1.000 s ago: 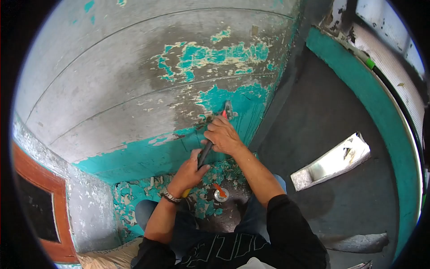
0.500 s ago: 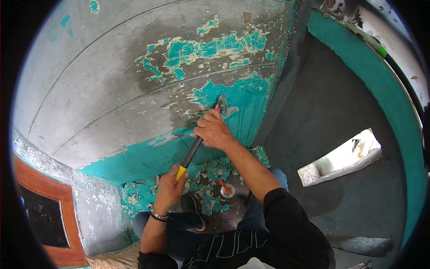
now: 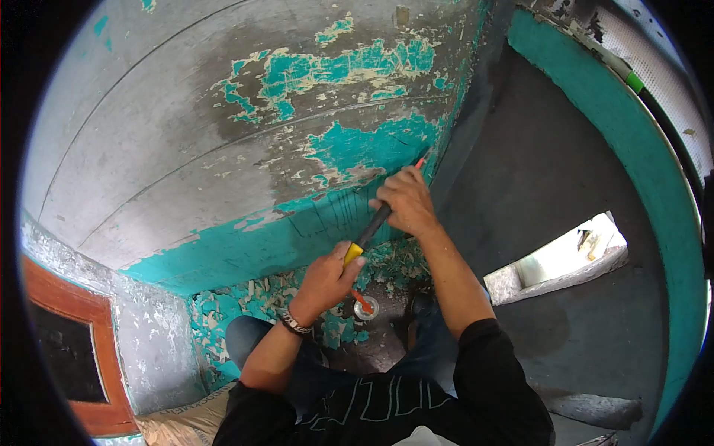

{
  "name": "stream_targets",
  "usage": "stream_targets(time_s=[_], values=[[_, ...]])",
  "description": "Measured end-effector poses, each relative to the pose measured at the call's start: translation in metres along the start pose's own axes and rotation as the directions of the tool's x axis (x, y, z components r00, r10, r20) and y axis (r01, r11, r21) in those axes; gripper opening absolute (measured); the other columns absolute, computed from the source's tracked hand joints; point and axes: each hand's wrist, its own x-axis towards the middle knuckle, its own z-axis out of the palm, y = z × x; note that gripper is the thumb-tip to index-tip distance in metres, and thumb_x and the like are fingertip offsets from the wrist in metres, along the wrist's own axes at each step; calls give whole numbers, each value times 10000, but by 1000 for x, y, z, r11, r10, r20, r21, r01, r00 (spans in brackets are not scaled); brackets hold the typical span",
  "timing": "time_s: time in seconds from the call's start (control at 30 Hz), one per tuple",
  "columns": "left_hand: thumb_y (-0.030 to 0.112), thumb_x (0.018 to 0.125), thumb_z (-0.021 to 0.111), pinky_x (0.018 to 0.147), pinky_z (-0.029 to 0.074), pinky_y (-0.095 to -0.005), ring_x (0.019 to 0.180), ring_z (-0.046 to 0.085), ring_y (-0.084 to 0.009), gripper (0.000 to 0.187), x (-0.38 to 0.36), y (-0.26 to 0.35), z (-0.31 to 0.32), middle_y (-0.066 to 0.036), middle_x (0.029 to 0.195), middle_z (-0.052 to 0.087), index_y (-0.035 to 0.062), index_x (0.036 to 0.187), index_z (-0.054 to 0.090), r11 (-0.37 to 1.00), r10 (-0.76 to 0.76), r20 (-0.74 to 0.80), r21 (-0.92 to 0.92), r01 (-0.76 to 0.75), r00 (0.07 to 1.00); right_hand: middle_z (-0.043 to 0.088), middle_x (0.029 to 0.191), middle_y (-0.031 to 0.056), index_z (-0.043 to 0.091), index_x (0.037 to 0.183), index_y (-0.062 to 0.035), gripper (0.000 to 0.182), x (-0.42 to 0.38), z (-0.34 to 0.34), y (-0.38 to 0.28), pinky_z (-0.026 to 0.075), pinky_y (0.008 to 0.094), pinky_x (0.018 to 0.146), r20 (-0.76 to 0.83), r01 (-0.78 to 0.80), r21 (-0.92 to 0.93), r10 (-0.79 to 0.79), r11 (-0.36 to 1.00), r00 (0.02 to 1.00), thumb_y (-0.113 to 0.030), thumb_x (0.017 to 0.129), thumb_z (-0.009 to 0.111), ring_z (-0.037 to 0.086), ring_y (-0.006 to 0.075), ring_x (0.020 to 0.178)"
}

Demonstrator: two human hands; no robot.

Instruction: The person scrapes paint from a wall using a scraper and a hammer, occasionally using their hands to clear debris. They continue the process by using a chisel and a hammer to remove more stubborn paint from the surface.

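Gripping one long-handled tool (image 3: 378, 221), the right hand (image 3: 406, 198) hides its middle; the left hand (image 3: 325, 278), clasped lower, covers its end. The far tip (image 3: 426, 155) is indistinct.

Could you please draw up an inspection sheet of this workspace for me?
Surface: wall, its turquoise paint partly gone, with grey areas showing.
Job's things: long-handled tool, black and yellow, its far end by the wall's right edge; blade not clear.
Clutter: paint flakes across the floor at the wall's foot; a small round thing with an orange piece.
Hands: right hand closed on the tool, left hand closed lower, at its yellow part.
Cables: none certain; a dark strip at far right is unclear.
Surroundings: orange-brown frame at left, brown bag at lower left.
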Motion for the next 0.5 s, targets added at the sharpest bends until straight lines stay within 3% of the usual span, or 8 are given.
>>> stream_targets(time_s=[0.2,0.37,0.5], values=[[233,914,555,573,444,-439,664,598,-397,232,-36,-19,-27,-197,704,594,24,1012,537,994,-72,69,83,66,995,571,675,17,647,636,-134,195,-3,36,-44,363,387,857,148,94,111,-111,989,983,-312,685,708,551,201,777],[193,922,546,525,423,-400,581,584,-350,180,-55,-36,-39,-172,642,564,21,974,542,971,-219,-57,86,223,974,559,650,2,634,627,-141,198,15,69,-64,363,361,826,186,140,143,-165,980,969,-309,685,720,546,188,745],[206,927,544,511,413,-399,565,584,-335,186,-51,-47,-48,-175,622,554,24,966,552,971,-211,-68,101,217,975,562,655,-7,646,633,-158,144,20,77,-66,363,350,801,193,147,112,-166,983,967,-275,643,730,550,184,745]])
